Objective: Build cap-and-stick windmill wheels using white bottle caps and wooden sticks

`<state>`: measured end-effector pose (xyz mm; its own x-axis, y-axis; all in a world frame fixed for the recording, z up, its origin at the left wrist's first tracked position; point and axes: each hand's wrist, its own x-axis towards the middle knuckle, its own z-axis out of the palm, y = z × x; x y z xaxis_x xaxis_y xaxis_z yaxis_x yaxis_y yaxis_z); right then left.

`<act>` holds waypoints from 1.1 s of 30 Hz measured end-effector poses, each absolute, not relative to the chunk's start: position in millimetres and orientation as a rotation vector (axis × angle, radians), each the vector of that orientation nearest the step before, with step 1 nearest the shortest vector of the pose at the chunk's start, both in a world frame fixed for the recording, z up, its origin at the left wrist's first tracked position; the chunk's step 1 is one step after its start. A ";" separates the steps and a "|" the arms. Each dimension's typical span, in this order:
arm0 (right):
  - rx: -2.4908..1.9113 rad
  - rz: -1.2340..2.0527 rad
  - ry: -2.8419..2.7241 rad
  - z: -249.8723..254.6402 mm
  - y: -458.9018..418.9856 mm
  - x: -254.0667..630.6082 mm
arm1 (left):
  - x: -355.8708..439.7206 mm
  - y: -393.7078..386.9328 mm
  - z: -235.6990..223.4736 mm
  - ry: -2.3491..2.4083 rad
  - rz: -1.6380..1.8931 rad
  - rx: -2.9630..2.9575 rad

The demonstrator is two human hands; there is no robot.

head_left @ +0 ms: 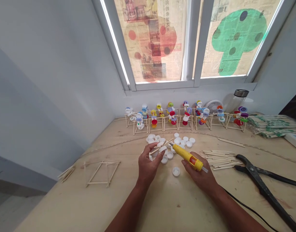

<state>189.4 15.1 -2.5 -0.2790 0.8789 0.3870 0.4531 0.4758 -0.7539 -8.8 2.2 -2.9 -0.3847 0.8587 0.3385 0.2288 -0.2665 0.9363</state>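
My right hand (198, 172) grips a yellow hot glue gun (188, 157), with a clear glue stick showing at its rear end. The gun's nozzle points toward my left hand (149, 163), which holds a thin wooden stick (161, 146) in its fingers. A white plastic bottle cap (163, 149) sits at the left fingertips, close to the nozzle. A loose pile of white bottle caps (168, 141) lies just beyond both hands, and a single cap (176, 171) rests below them on the wooden table (162, 212).
Bundled wooden sticks (220, 160) and large black-handled shears (261, 175) lie to the right. A stick frame (102, 174) lies to the left. Cap-and-stick models (184, 117) line the back, near a small white fan (213, 106) and a glass jar (239, 96).
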 end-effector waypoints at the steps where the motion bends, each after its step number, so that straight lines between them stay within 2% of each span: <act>1: -1.117 0.664 -1.906 -2.5 14.8 189.5 | -8.5 1.8 -2.0 1.502 1.699 1.346; 33: -1.188 0.616 -1.903 -3.7 16.8 190.3 | -8.3 1.7 -3.0 1.520 1.696 1.383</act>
<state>190.3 16.8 -3.7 -0.2459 0.8969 0.3676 0.5116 0.4422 -0.7367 -8.3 1.7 -3.0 -0.3795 0.8514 0.3620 0.2673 -0.2737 0.9239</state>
